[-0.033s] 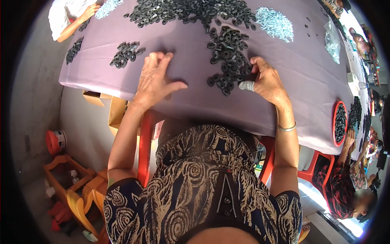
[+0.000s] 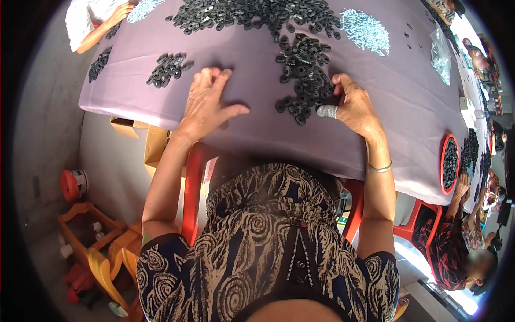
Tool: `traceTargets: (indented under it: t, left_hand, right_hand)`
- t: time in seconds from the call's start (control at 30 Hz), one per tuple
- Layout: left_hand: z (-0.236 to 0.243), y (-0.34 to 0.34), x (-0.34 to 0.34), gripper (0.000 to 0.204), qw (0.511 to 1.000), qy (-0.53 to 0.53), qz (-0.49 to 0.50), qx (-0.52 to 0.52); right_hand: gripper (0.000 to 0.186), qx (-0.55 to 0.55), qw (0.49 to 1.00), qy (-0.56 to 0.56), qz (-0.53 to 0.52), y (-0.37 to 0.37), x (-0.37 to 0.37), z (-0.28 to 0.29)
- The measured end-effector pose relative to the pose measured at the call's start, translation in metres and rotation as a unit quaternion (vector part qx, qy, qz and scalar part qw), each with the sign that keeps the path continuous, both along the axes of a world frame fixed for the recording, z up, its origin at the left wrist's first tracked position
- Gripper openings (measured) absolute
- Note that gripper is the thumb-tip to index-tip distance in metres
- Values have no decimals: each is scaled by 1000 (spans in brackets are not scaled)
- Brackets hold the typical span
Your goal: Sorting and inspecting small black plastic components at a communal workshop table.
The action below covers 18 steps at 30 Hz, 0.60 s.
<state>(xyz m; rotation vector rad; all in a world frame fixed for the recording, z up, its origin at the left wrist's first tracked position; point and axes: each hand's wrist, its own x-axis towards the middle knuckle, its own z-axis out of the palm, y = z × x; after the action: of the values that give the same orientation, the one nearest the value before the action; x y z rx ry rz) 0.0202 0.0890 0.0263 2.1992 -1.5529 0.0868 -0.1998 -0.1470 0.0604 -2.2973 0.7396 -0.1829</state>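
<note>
My left hand (image 2: 206, 102) rests above the purple tablecloth (image 2: 252, 129). Its thumb is spread away from the bent fingers, and nothing shows in it. A small cluster of black ring-like parts (image 2: 167, 70) lies just beyond it to the left. My right hand (image 2: 358, 107) is beside the right edge of a narrow pile of the same black parts (image 2: 303, 70). A grey wrapping (image 2: 327, 111) covers its thumb, which points at the pile with a gap to the curled fingers. No part is visible in that hand.
A large heap of black parts (image 2: 257, 13) spreads along the far side. Beside it lies a pile of small pale-blue pieces (image 2: 365, 31). A clear plastic bag (image 2: 440, 56) and a red basket (image 2: 443, 166) are to the right. Another person's hand (image 2: 119, 14) reaches in at far left.
</note>
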Motion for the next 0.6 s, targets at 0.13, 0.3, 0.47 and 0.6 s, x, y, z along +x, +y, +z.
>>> traceTargets:
  t: [0.13, 0.3, 0.47, 0.6]
  left_hand:
    - [-12, -12, -1, 60, 999, -41, 9, -30]
    - [-15, -24, 7, 43, 994, -50, 30, -95]
    - [1, -8, 7, 33, 958, 237, 14, -161]
    - [39, 20, -18, 40, 969, 242, -34, 42]
  right_hand:
    - [54, 21, 999, -30, 4, 0, 5, -10]
    - [50, 19, 998, -51, 6, -1, 6, -14]
    - [47, 36, 997, -66, -14, -5, 4, -17]
    - [45, 30, 997, -69, -9, -7, 4, -17]
